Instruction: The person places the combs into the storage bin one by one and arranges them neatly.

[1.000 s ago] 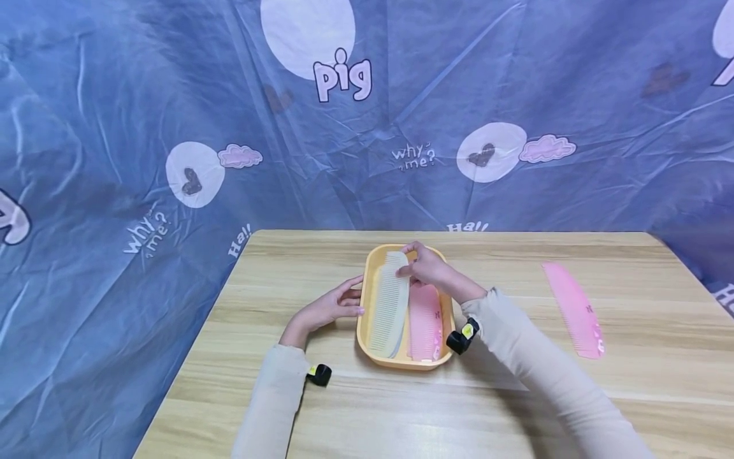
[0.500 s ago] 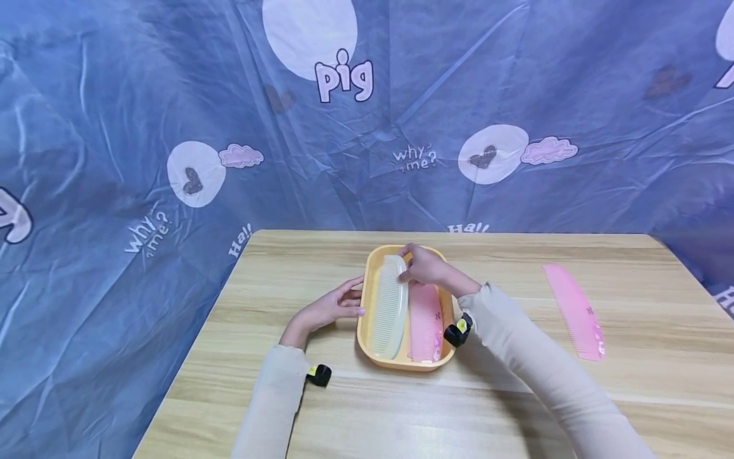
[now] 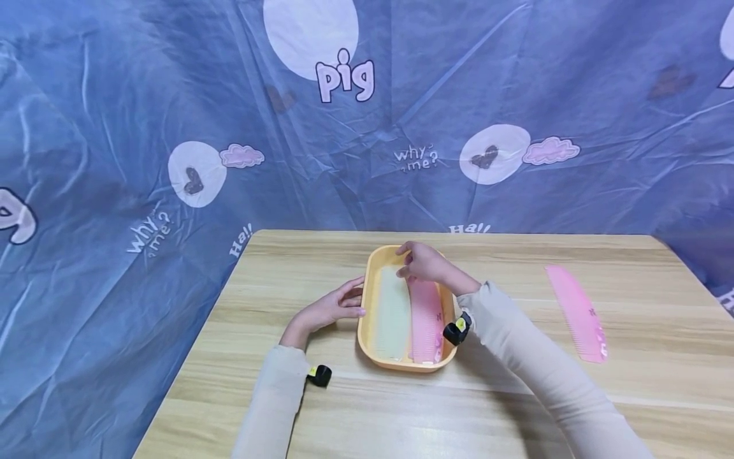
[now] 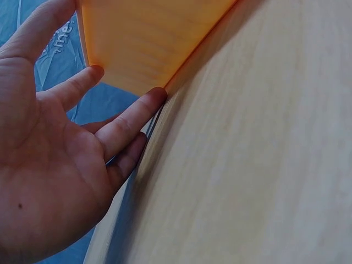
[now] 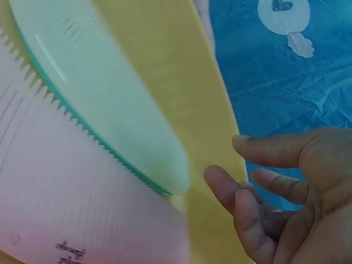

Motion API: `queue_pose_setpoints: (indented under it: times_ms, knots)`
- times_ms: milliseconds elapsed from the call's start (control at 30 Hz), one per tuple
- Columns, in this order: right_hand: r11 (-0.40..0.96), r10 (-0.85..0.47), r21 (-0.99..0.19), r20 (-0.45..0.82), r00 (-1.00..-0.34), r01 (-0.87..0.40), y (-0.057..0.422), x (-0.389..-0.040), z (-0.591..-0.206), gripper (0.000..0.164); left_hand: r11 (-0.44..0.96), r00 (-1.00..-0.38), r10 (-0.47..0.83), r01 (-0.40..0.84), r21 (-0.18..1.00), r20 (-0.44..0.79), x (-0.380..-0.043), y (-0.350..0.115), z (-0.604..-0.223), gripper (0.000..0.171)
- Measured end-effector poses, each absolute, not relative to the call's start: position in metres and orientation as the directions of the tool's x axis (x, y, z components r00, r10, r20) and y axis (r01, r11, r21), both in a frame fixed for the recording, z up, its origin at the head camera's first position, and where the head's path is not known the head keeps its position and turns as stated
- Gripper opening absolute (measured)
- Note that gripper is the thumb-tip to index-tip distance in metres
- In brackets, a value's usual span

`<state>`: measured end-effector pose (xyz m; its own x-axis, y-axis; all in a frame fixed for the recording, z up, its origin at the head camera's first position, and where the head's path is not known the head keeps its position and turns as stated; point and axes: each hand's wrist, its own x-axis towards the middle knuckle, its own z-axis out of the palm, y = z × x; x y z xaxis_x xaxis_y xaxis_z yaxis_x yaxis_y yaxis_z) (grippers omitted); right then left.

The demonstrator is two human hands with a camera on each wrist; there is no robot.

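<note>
A yellow tray (image 3: 395,366) holds a pale green comb (image 3: 393,315) on its left side and a pink comb (image 3: 425,319) on its right. Both lie lengthwise along it. My left hand (image 3: 325,308) touches the tray's left outer wall; in the left wrist view, extended fingertips (image 4: 157,93) rest against that wall. Over the far right part of the tray is my right hand (image 3: 427,262), with nothing held. The right wrist view shows its fingers loosely bent near the rim, apart from the green comb (image 5: 99,93).
Another pink comb (image 3: 576,315) lies on the wooden table (image 3: 659,382), well to the right of the tray. A blue printed cloth (image 3: 355,185) hangs behind the table and along its left side.
My right hand has let go of the green comb, which was held tilted and now lies flat in the tray, slightly nearer the front. The left hand has stayed put.
</note>
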<state>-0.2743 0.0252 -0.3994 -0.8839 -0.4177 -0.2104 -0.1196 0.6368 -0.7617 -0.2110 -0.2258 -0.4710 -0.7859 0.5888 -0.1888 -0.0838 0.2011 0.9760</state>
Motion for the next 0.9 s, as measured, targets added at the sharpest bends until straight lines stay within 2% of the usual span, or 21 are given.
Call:
queue_pose_setpoints:
  times_ms: [167,300,567,900]
  knots:
    - [0.535,-0.442,-0.842,-0.207,-0.873,-0.072,0.031,-0.276,-0.395,0.053,0.199,-0.785,0.591,-0.084,0.976,-0.188,-0.211,-0.227,-0.472,0.084]
    - [0.478,-0.469,-0.874,-0.166,-0.868,-0.091,0.040,-0.275,-0.390,0.053,0.208,-0.786,0.588,-0.082,0.975,-0.192,-0.210,-0.227,-0.471,0.084]
    - [0.480,-0.457,-0.868,-0.122,-0.881,-0.129,0.063,-0.274,-0.373,0.049,0.214,-0.791,0.585,-0.060,0.975,-0.177,-0.211,-0.227,-0.472,0.083]
    - [0.471,-0.409,-0.881,-0.173,-0.896,-0.044,0.112,-0.277,-0.362,0.051,0.191,-0.777,0.608,-0.054,0.980,-0.162,-0.208,-0.226,-0.469,0.082]
